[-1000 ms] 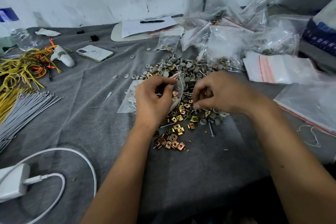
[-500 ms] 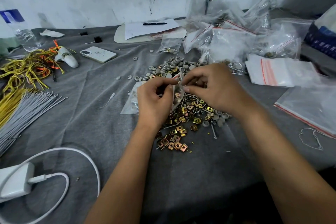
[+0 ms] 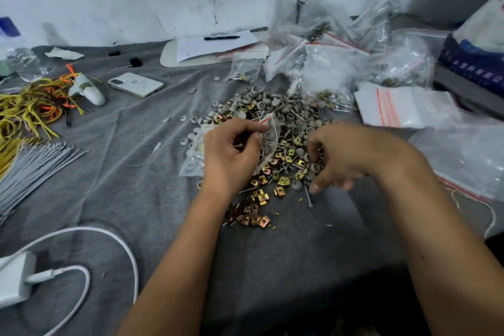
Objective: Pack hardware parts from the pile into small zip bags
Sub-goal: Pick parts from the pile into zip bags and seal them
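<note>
A small zip bag [image 3: 268, 142] with a red seal strip is held upright at mid-table by the left hand [image 3: 229, 155], mouth up, pinched between thumb and curled fingers near its top edge. Some hardware is seen through the plastic; the exact pieces cannot be told. The bag's lower part is hidden behind the hand.

Just right of the bag, the pile [image 3: 283, 128] is spread on the grey cloth [image 3: 272, 267]: grey round caps at the far side, brass-coloured square clips nearer, thin screws mixed in. The right hand [image 3: 343, 155] is set down on the pile's right part, fingers curled into the parts, thumb tip low at the near edge beside a loose screw [image 3: 308, 196]. Whether anything is gripped cannot be told; the fingertips are hidden among the parts. The bag and the right hand are apart, with clips between.

A filled bag [image 3: 192, 161] lies flat under and left of the left hand, caps inside, partly covered. Further back, a heap of filled bags [image 3: 341, 63] is piled against the wall; contents are mostly blurred, some brass pieces show. A stack of empty zip bags [image 3: 401, 106] lies to the right. A larger clear bag [image 3: 469, 161] is cut off at the right edge.

At left, yellow wires [image 3: 24, 109], grey cable ties [image 3: 30, 163], a phone [image 3: 136, 84] and a white charger [image 3: 16, 278] are seen, the charger cut off by the edge.
</note>
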### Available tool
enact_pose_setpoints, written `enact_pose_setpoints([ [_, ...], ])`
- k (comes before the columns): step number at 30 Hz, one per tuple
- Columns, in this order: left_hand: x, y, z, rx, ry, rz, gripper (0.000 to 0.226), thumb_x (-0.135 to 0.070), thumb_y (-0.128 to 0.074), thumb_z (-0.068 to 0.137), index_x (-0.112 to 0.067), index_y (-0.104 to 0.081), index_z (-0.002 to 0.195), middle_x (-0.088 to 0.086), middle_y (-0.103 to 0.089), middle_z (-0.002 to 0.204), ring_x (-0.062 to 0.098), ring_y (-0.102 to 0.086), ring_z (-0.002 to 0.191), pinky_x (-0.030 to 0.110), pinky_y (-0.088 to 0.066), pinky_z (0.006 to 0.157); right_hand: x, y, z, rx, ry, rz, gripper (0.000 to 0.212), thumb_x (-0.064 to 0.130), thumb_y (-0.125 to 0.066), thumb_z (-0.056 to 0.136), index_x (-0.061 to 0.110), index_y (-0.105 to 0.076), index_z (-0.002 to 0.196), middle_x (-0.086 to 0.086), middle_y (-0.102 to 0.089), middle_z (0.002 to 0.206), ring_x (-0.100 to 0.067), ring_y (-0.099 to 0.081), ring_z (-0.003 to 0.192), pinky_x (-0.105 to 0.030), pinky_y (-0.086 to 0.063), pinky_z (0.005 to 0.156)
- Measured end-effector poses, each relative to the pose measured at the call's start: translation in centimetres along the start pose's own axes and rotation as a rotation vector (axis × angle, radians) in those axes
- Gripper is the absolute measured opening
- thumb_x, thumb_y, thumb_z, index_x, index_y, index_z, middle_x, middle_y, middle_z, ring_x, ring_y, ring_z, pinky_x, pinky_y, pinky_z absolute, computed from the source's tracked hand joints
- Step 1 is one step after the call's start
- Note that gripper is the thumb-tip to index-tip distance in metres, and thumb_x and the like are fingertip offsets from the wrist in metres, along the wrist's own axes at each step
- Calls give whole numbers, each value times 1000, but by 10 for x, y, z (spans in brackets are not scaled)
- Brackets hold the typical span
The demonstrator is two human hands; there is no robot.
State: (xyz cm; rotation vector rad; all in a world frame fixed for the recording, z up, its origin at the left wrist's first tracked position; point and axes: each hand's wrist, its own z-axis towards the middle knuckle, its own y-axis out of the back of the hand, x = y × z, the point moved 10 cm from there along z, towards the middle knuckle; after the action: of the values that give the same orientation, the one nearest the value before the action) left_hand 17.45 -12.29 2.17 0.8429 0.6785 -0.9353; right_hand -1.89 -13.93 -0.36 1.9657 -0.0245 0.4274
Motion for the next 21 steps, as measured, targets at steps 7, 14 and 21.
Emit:
enact_pose_setpoints([
  [7,1,-2,-1,4,16,-31,23,2,-65,92,-13,-82,95,-9,-74,82,-2,-61,62,11,-43,58,8,5,-2,-56,14,-16,28,11,-87,78,20,-67,95,9,-68,52,-11,-71,51,-24,-57,54],
  [14,3,-1,-2,-9,28,-65,21,-13,-61,88,-22,-79,91,-13,-68,67,10,-59,54,29,-46,50,20,14,-2,-275,129,-58,17,25,-85,75,22,-69,80,4,-70,81,-15,-68,67,-25,-50,55],
  [21,9,-1,0,-17,48,-45,27,3,-65,93,-20,-79,91,-14,-68,68,2,-56,53,19,-42,52,16,21,10,-309,158,245,8,8,-77,90,15,-73,87,-1,-73,66,-8,-68,45,-16,-46,39],
])
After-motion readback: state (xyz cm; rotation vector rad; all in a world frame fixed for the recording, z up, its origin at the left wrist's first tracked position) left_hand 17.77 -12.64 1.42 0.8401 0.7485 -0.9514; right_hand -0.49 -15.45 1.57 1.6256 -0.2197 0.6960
